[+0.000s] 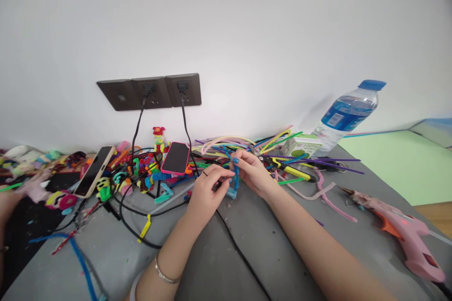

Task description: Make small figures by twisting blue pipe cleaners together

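Note:
Near the middle of the grey table, both hands meet at a blue pipe cleaner (236, 179) that is bent and hangs down between them. My left hand (211, 186) pinches it from the left with thumb and forefinger. From the right, my right hand (251, 169) grips its upper part, thumb and fingers pressed together. A lighter blue fuzzy end (231, 193) shows just below the fingertips. Just behind the hands lies a loose pile of coloured pipe cleaners (226, 143).
A pink glue gun (399, 228) lies at right, near yellow-handled pliers (293, 169) and a water bottle (348, 115). Two phones (175, 158), black cables (233, 240) and small fuzzy figures (158, 138) crowd the left. Another person's hand (9, 204) is at the far left edge.

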